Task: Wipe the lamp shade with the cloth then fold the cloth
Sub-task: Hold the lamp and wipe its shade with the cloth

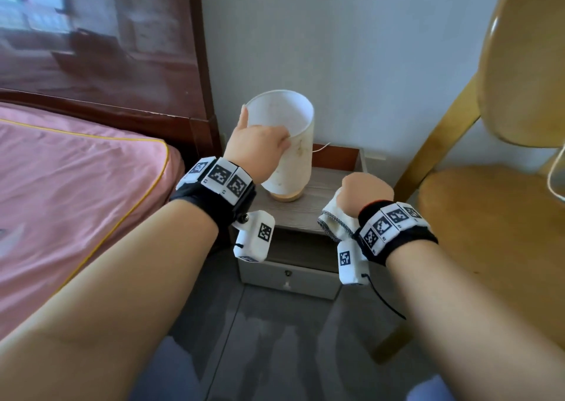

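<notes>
A white cylindrical lamp shade (295,156) stands on a round wooden base on the bedside table (308,208). My left hand (256,148) grips the shade's near rim, with the fingers curled over the edge into the opening. My right hand (367,191) is a closed fist to the right of the lamp, apart from it, above the table's front right corner. It holds a bunched white cloth (336,220) with a grey stitched edge, which hangs out below the fist.
A bed with a pink cover (76,180) and a dark wooden headboard lies on the left. A wooden chair (495,217) stands close on the right. The table has a drawer (290,278) and a white cable (321,147) behind the lamp.
</notes>
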### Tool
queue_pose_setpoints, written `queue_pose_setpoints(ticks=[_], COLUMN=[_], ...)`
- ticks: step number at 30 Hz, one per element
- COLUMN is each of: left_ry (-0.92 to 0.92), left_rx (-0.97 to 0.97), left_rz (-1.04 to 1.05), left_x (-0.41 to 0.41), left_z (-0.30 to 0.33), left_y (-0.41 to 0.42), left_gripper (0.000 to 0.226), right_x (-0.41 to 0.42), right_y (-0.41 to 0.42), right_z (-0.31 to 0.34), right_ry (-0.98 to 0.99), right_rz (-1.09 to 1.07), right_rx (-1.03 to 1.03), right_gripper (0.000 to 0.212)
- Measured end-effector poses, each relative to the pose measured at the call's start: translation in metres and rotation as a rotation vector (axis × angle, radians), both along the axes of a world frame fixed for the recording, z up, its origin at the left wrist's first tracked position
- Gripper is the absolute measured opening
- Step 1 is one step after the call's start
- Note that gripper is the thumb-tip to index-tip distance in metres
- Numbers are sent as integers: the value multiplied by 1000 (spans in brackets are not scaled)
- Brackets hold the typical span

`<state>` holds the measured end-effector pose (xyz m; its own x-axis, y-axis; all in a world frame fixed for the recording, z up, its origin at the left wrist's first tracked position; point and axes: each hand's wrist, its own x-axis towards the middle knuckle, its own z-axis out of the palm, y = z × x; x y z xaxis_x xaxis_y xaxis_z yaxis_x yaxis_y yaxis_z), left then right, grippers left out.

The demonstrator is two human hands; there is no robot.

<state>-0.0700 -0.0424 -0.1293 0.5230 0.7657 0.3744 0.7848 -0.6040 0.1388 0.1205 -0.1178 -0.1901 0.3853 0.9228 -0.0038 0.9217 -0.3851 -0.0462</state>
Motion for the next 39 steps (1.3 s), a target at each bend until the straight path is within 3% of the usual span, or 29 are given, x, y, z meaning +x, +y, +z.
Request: queue_pose_setpoints(ticks=[4, 7, 12, 15, 18, 21, 22, 26, 29, 32, 36, 39], left_ry=[-60, -89, -157, -164, -164, -140, -141, -142, -161, -158, -170, -173], left_rx=[-82, -129, -96, -87, -23, 32, 41, 74, 85, 95, 119, 127], left_rz=[-12, -23, -56, -80, -115, -155, -171, -218, -240, -263, -259, -261], left_x=[-8, -11, -11, -9, -10, -14, -14, -13, -10, -4, 0, 3], left_z=[0, -1, -7, -11, -14, -16, -15, -13, -12, -13, -14, -13], left_y=[-7, -9, -9, -5, 5, 17, 18, 27, 30, 31, 36, 38], left_gripper=[32, 32, 29, 28, 25, 26, 26, 20, 20, 22, 23, 23], right_x=[-1, -1, -4, -2, 2, 0, 1, -8, -19, -34, -46, -48], right_y=[-3, -12, -17, -17, -14, -2, -2, 10, 23, 34, 32, 28], right_z=[21, 32, 45, 47, 41, 32, 27, 8, 8, 11, 12, 12], right_ry=[59, 192, 886, 1148, 1239, 1310, 1359, 1608, 1546, 1395, 1295, 1239], right_rz=[-19, -92, -171, -263, -273, -515, -539, -568, -447, -212, 81, 121], right_rx=[58, 309, 602, 746, 756, 706, 701, 656, 723, 833, 607, 509], right_gripper=[24, 26, 27, 24, 29, 71, 75, 42, 33, 42, 15, 7])
